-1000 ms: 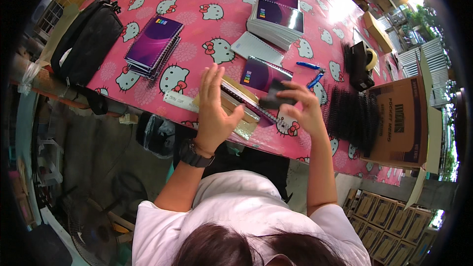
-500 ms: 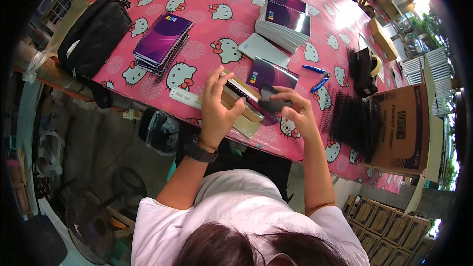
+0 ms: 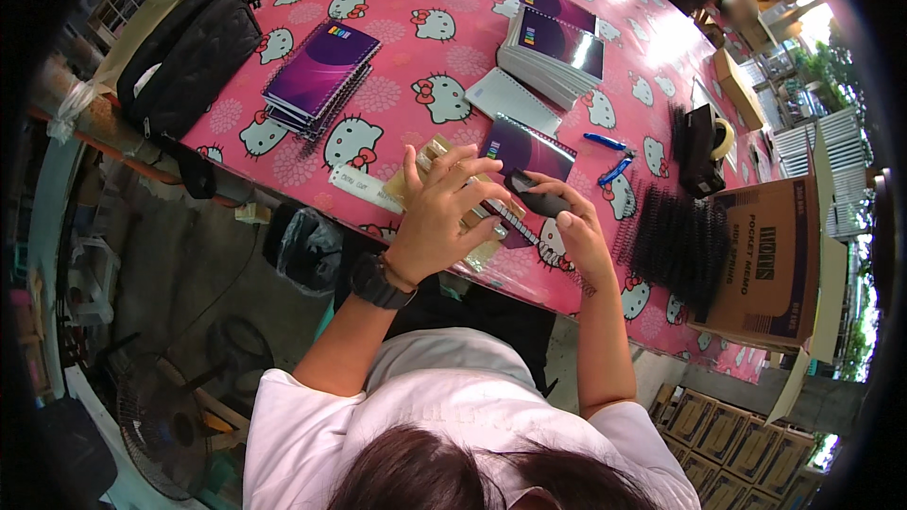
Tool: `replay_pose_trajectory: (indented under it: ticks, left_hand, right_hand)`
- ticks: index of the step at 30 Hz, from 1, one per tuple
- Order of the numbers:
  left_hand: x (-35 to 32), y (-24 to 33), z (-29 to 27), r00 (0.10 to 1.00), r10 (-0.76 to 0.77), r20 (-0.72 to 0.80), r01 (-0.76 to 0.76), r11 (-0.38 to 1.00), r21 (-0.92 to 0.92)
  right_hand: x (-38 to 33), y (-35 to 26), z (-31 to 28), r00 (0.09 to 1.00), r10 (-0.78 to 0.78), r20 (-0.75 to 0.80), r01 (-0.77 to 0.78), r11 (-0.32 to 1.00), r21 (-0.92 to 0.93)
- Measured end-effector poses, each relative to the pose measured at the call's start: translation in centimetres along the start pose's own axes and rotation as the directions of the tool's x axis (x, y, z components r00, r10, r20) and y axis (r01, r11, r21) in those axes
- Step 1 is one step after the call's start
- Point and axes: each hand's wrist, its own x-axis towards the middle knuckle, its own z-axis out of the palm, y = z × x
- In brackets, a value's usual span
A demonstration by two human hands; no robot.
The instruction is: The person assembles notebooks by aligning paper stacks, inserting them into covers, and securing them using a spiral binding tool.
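Purple-covered spiral notebook (image 3: 525, 153) lies at the pink table's (image 3: 397, 66) near edge, under both hands. The left hand (image 3: 444, 217) presses flat on its kraft pages, fingers spread, while the right hand (image 3: 567, 217) pinches the black binding coil (image 3: 515, 219). If the pages shift, the coil could miss holes.

A notebook stack (image 3: 319, 77) lies left of the hands, a cardboard box (image 3: 770, 260) right.

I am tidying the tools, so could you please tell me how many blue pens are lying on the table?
2. One blue pen lies right of the notebook being worked on; the second blue pen lies just below it, near the tape dispenser. Others may be hidden.
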Motion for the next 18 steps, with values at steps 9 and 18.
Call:
replay_pose_trajectory:
  ticks: [9,18]
  left_hand:
    - [0.3,-0.7,-0.3,0.995,0.086,0.057,-0.090,0.993,0.082]
    - [0.7,-1.0,-0.5,0.956,-0.108,-0.273,0.075,0.989,-0.131]
  right_hand:
    - [-1.1,0.9,-0.7,1.000,-0.016,0.007,0.016,1.000,-0.016]
    - [0.2,-1.1,-0.4,0.999,-0.039,0.017,0.042,0.970,-0.241]
